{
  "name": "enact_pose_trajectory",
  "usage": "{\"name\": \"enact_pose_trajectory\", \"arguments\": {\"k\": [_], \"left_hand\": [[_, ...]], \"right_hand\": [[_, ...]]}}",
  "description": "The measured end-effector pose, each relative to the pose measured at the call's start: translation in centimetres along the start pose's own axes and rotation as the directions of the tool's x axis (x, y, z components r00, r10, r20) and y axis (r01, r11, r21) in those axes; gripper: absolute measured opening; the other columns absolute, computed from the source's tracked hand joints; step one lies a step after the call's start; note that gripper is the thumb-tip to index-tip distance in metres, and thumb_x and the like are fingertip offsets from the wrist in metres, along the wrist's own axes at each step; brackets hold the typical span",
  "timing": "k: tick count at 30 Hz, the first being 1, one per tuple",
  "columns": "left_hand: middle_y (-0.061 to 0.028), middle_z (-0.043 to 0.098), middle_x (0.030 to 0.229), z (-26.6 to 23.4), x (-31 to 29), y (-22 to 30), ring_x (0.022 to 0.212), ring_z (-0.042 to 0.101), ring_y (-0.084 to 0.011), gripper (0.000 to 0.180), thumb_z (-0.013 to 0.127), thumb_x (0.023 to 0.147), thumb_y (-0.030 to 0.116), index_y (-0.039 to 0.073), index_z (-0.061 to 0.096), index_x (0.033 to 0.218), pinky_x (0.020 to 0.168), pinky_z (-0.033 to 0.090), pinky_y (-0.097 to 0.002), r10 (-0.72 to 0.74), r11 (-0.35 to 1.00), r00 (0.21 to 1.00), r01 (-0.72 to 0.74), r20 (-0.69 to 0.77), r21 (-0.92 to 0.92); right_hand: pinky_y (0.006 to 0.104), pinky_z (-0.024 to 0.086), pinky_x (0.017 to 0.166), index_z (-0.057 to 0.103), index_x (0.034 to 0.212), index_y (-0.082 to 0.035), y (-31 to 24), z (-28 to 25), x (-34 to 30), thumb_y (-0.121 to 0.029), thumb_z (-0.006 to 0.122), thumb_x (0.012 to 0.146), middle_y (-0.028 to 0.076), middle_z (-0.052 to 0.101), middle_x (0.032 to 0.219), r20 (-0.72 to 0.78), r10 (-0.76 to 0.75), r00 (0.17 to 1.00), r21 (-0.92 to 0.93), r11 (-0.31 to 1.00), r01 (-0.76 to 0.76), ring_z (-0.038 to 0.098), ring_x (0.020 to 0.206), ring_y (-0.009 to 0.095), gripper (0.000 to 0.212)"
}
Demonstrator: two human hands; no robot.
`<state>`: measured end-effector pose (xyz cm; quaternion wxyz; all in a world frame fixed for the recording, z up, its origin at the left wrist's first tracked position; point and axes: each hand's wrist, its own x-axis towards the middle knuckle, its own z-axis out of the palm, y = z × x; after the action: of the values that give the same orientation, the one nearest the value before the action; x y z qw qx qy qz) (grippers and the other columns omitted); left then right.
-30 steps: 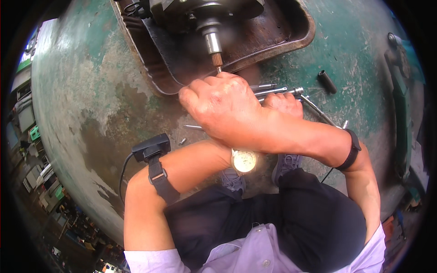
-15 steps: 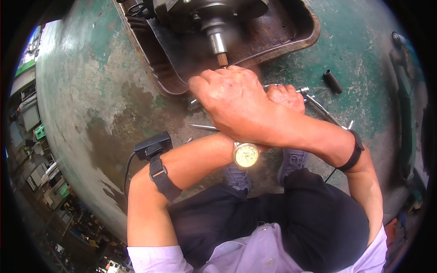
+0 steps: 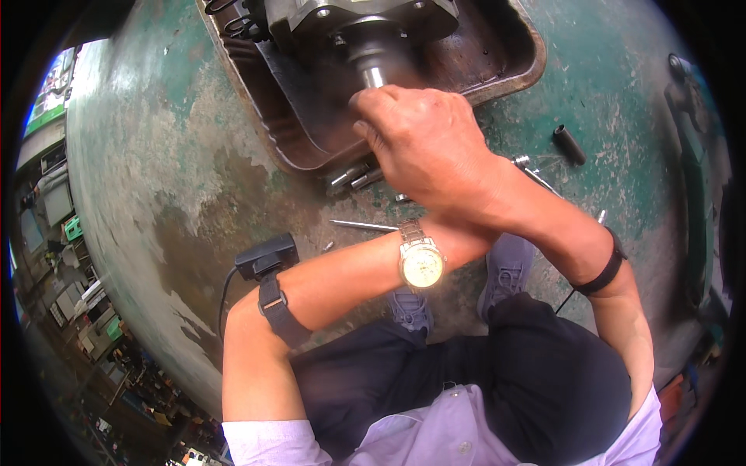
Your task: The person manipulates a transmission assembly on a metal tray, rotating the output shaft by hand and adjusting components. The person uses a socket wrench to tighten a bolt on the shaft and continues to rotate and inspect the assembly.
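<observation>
My right hand (image 3: 435, 140) is closed, its fingers wrapped round the end of the shaft (image 3: 374, 77) that sticks out of a dark metal machine housing (image 3: 365, 19). The hand covers the shaft's splined tip. My left forearm (image 3: 342, 268), wearing a watch (image 3: 422, 265), crosses under my right wrist. My left hand is hidden beneath the right hand and forearm, so its fingers and anything in them cannot be seen. The housing rests in a brown metal tray (image 3: 509, 84).
Metal cylinders like sockets (image 3: 347, 178) lie by the tray's near edge. A thin pointed rod (image 3: 361, 225) is on the floor closer to me. At right are a dark tube (image 3: 569, 145) and a metal bar (image 3: 542, 180) partly under my forearm. My shoes (image 3: 507, 272) are below.
My right hand has moved up and covers the splined shaft tip that showed before. My left hand, partly visible at right beside metal tools, has slipped out of sight under the right arm.
</observation>
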<state>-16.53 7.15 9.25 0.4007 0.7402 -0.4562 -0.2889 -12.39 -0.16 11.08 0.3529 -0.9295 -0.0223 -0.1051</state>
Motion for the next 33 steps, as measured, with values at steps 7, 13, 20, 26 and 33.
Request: {"name": "enact_pose_trajectory", "arguments": {"k": [7,13,20,26,33], "left_hand": [[-0.008,0.058,0.079,1.6,1.8,-0.8,0.075,0.056,-0.0197,0.02,0.065,0.066,0.016,0.005,0.065,0.082,0.061,0.039,-0.0327,-0.103,0.578,0.954,-0.173,0.281,0.798],[-0.01,0.058,0.08,0.5,2.0,0.1,0.075,0.06,-0.0211,0.026,0.068,0.06,0.014,0.004,0.06,0.082,0.064,0.045,-0.0321,-0.107,0.584,0.958,-0.155,0.265,0.797],[-0.0109,0.058,0.08,0.8,2.1,-0.5,0.075,0.06,-0.0219,0.026,0.068,0.059,0.012,0.004,0.059,0.082,0.064,0.045,-0.0329,-0.11,0.619,0.962,-0.132,0.251,0.774],[-0.0107,0.058,0.081,0.9,2.1,-0.7,0.076,0.06,-0.0218,0.026,0.068,0.059,0.012,0.004,0.059,0.082,0.065,0.045,-0.0326,-0.113,0.63,0.962,-0.124,0.248,0.767],[-0.0119,0.058,0.081,-0.4,1.8,-0.8,0.076,0.061,-0.0243,0.023,0.067,0.064,0.011,0.003,0.057,0.082,0.065,0.046,-0.0353,-0.119,0.709,0.957,-0.106,0.266,0.698]], "right_hand": [[0.0311,0.05,0.067,0.063,0.1,0.0,6.4,-2.4,1.2,-0.017,0.063,0.084,0.016,0.066,0.083,-0.232,0.247,0.941,0.133,0.966,-0.221,0.066,0.074,0.023,0.023],[0.0321,0.05,0.071,0.062,0.102,-0.001,11.8,-1.1,0.7,-0.019,0.063,0.083,0.017,0.066,0.087,-0.246,0.365,0.898,0.152,0.929,-0.336,0.065,0.079,0.026,0.026],[0.0385,0.05,0.074,0.063,0.1,-0.006,13.2,0.9,-0.7,-0.026,0.063,0.081,0.016,0.066,0.091,-0.208,0.348,0.914,-0.039,0.931,-0.363,0.063,0.086,0.033,0.027],[0.0394,0.05,0.073,0.063,0.101,-0.007,13.1,0.8,-0.6,-0.027,0.063,0.081,0.015,0.066,0.089,-0.205,0.328,0.922,-0.115,0.927,-0.356,0.063,0.084,0.033,0.028],[0.0396,0.05,0.072,0.063,0.1,-0.008,13.2,1.1,-0.8,-0.026,0.062,0.081,0.014,0.066,0.089,-0.235,0.294,0.927,-0.097,0.941,-0.323,0.063,0.083,0.033,0.026]]}}
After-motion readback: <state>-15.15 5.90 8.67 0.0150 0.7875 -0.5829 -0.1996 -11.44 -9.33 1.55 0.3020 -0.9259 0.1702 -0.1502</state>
